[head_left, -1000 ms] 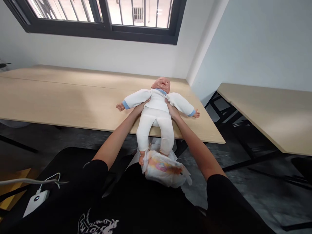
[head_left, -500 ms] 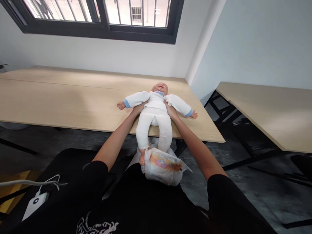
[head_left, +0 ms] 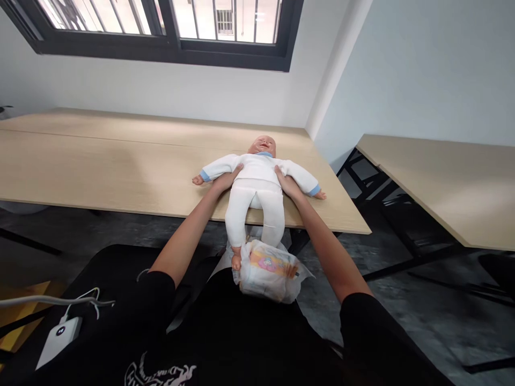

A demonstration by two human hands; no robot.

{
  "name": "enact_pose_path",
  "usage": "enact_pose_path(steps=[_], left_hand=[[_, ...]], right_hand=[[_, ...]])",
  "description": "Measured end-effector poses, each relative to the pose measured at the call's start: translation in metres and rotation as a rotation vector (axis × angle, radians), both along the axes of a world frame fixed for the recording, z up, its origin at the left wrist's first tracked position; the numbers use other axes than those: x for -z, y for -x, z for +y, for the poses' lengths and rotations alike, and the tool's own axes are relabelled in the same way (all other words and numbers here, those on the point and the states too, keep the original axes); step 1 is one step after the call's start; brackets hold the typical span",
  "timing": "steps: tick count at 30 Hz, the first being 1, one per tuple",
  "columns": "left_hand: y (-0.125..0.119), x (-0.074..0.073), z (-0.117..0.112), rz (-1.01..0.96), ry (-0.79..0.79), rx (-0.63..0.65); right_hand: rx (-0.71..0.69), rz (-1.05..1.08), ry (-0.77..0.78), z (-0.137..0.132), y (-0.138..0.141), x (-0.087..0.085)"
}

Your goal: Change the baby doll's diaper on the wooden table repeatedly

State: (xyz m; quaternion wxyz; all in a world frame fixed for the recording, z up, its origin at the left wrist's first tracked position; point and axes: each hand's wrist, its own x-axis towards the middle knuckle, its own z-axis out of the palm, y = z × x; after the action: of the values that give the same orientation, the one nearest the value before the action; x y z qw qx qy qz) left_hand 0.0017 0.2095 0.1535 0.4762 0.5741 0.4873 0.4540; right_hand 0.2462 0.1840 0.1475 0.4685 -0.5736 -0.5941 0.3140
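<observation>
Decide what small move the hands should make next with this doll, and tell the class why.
Probably slide the doll slightly farther onto the table: its lower legs hang past the near edge, and the left hand and right hand lie against its sides.

Pale wooden table, white-clad baby doll face-up on it, legs overhanging

Doll on worktop, btwn L hand & R hand. Diaper by its feet. Window behind worktop.
</observation>
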Motion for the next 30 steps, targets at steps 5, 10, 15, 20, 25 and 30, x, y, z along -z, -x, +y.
enact_pose_path(steps=[5, 10, 15, 20, 25, 30], left_hand=[[0.031, -0.006, -0.027, 0.245, -0.066, 0.02], [0.059, -0.011, -0.09, 0.329, -0.163, 0.199], [0.054, 0.006, -0.178, 0.226, -0.271, -0.069], [0.041, 0.044, -0.225, 0.092, -0.071, -0.196], [0.033, 0.063, -0.236, -0.055, 0.302, 0.055], [0.026, 0.049, -0.25, -0.09, 0.334, 0.173]], right_hand=[[-0.074, -0.185, -0.052, -0.041, -0.028, 0.007], [-0.094, -0.312, -0.089, -0.123, -0.04, 0.006], [-0.194, -0.197, 0.124, -0.216, -0.036, 0.006], [-0.291, -0.14, 0.316, -0.244, -0.033, 0.026], [-0.518, -0.039, 0.403, -0.255, -0.02, 0.011], [-0.993, -0.052, 0.463, -0.286, -0.006, -0.025]])
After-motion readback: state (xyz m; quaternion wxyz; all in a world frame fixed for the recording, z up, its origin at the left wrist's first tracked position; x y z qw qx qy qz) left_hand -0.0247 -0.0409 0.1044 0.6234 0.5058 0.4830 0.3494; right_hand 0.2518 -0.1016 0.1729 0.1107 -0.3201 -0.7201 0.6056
